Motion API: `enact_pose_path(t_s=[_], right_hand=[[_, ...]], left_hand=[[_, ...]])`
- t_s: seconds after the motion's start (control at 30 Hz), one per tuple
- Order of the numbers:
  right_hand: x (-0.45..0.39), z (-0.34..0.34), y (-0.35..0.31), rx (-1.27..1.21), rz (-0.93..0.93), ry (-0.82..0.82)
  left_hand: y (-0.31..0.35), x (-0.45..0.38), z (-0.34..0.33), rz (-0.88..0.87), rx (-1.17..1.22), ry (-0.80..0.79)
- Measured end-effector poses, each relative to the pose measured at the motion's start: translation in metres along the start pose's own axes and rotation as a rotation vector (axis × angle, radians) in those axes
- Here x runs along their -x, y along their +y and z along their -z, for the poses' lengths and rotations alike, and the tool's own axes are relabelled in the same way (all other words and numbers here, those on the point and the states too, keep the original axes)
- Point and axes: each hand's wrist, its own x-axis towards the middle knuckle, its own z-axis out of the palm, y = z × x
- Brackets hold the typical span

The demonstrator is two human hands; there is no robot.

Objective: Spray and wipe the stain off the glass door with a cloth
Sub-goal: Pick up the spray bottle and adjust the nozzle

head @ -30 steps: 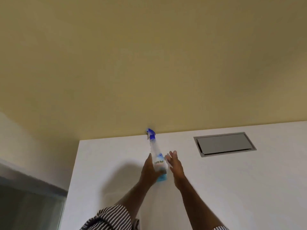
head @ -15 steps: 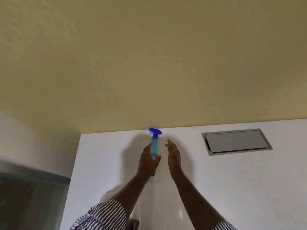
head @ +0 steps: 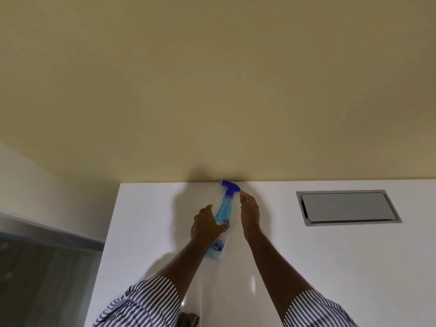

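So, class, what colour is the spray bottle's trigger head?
Dark blue, above a clear bottle of light blue liquid; the head view shows it.

An indoor room with plain, home-like or office-like finishes, which of the two cannot be told: a pale yellow painted wall [head: 212,79] fills the view from 9 to 3 o'clock, meeting a glossy white surface [head: 354,267] below it; a grey metal flap plate [head: 348,206] sits recessed in that surface at 3 o'clock, and a dark glass pane [head: 42,279] shows at 8 o'clock
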Motion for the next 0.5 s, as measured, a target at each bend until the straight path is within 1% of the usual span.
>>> enact_pose_path(t_s=[0.17, 0.37, 0.5], right_hand=[[-0.02, -0.007, -0.007, 0.167, -0.071, -0.018], [-0.027, -0.019, -0.004, 0.235, -0.111, -0.031], [-0.031, -0.024, -0.003, 0.2, -0.146, -0.029]], left_hand=[[-0.001, 0.001, -0.003, 0.017, -0.114, 0.003], [-0.001, -0.001, -0.009, 0.039, -0.137, 0.004], [0.001, -0.002, -0.012, 0.022, -0.131, 0.004]])
